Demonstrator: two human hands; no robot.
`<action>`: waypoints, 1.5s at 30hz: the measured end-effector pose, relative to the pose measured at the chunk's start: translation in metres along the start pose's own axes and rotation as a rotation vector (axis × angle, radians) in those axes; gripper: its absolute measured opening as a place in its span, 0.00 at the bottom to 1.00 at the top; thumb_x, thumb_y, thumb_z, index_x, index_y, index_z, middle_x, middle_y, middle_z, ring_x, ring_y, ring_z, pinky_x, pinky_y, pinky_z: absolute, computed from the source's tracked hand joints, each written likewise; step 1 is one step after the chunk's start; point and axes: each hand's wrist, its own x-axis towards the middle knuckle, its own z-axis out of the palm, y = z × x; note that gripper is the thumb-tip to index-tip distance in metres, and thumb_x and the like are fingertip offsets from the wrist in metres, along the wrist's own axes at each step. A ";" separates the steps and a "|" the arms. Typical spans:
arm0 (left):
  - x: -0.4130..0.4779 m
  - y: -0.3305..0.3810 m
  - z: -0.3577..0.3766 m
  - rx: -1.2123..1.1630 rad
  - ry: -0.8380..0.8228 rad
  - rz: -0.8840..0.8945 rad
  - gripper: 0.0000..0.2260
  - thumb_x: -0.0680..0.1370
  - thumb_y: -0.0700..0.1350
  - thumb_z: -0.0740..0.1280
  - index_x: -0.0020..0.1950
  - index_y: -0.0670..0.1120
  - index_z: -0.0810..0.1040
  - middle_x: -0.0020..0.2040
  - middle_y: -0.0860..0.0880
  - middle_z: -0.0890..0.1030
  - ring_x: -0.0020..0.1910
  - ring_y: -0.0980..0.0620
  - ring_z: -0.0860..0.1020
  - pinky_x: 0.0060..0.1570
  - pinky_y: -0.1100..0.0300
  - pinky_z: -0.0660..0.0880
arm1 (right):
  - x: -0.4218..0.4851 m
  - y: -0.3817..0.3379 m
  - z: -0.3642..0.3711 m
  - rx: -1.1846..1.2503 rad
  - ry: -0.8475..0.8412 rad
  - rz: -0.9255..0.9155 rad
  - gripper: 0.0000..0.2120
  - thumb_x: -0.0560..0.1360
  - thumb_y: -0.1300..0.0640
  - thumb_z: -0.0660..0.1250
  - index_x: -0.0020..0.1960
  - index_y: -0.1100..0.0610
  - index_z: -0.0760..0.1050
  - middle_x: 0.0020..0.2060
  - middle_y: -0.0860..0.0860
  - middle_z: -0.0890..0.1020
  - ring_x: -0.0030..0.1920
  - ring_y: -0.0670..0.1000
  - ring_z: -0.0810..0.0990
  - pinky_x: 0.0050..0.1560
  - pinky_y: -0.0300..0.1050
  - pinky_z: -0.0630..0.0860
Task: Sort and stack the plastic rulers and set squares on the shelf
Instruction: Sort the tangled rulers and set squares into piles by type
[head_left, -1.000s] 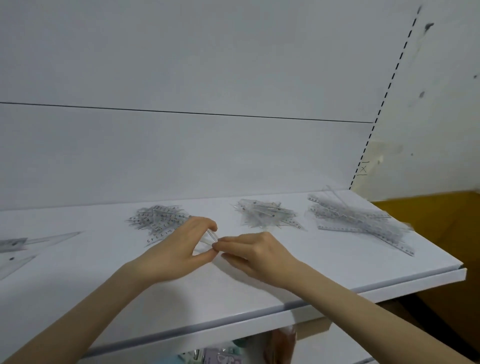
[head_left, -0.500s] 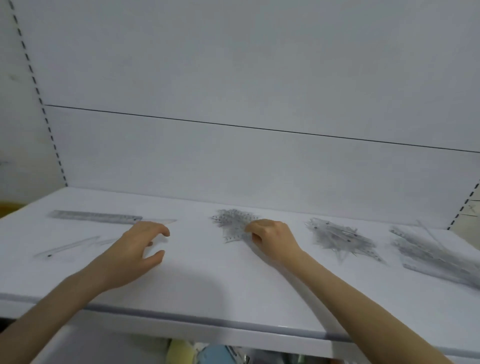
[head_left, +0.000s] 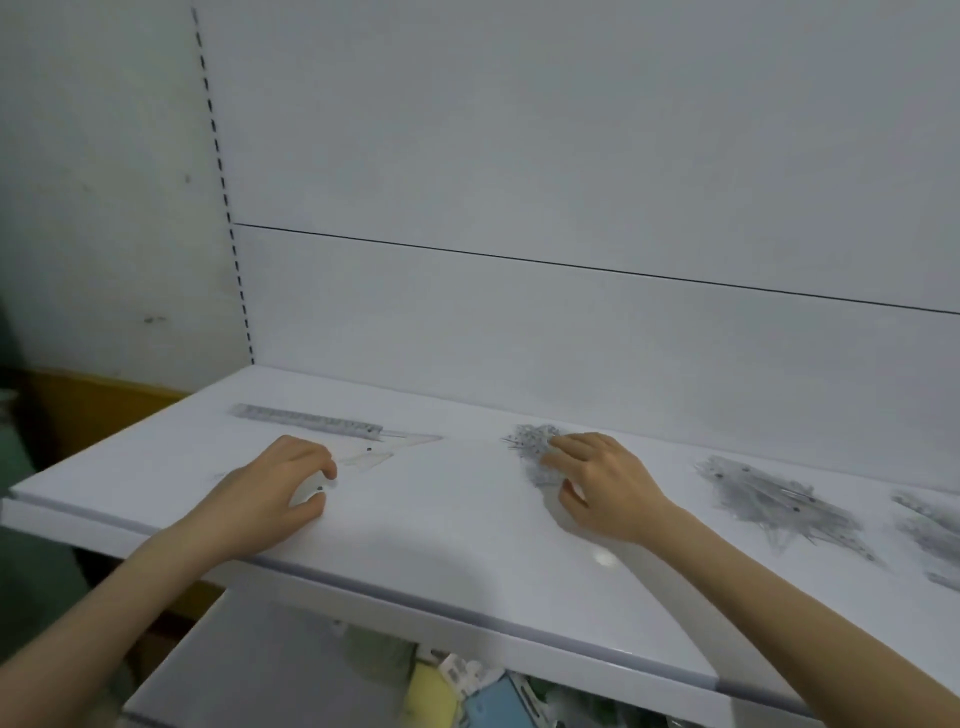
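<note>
Head view: a clear set square (head_left: 387, 449) lies flat on the white shelf (head_left: 441, 525) left of centre in the frame, its long point aimed right, and the left hand (head_left: 275, 486) rests on its near end with fingers curled down onto the plastic; whether thumb and fingers actually pinch it I cannot tell. Just behind it, nearer the back panel (head_left: 519, 332), a long ruler (head_left: 306, 420) lies flat. At centre right the right hand (head_left: 602, 486) rests with loosely spread fingers on a small pile of clear pieces (head_left: 532, 447), fingertips touching the pile, nothing gripped as far as the blur allows. Further right sits a second pile (head_left: 774, 499), and a third pile (head_left: 930, 535) is cut off by the right edge of the frame. At the bottom of the frame, under the shelf's front lip, coloured packets (head_left: 457, 691) show on a lower level.
</note>
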 end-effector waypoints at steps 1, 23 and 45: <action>-0.004 -0.009 -0.005 0.002 0.013 -0.014 0.09 0.78 0.50 0.64 0.58 0.57 0.73 0.61 0.60 0.68 0.64 0.59 0.67 0.61 0.63 0.67 | 0.006 -0.008 0.000 0.023 -0.010 -0.013 0.17 0.66 0.56 0.56 0.47 0.57 0.80 0.45 0.52 0.83 0.47 0.57 0.81 0.46 0.47 0.78; -0.002 -0.201 -0.060 -0.036 -0.011 -0.003 0.13 0.76 0.54 0.67 0.59 0.56 0.73 0.59 0.62 0.72 0.59 0.62 0.67 0.56 0.64 0.67 | 0.239 -0.173 0.086 0.115 -0.490 0.285 0.15 0.79 0.47 0.59 0.61 0.55 0.71 0.60 0.53 0.77 0.61 0.57 0.74 0.55 0.50 0.72; 0.075 -0.139 -0.032 -0.185 0.021 0.228 0.14 0.76 0.50 0.67 0.61 0.52 0.73 0.55 0.61 0.70 0.59 0.60 0.67 0.60 0.60 0.67 | 0.204 -0.150 0.052 -0.359 -0.161 -0.154 0.23 0.49 0.63 0.76 0.26 0.53 0.60 0.17 0.49 0.58 0.21 0.54 0.53 0.33 0.33 0.40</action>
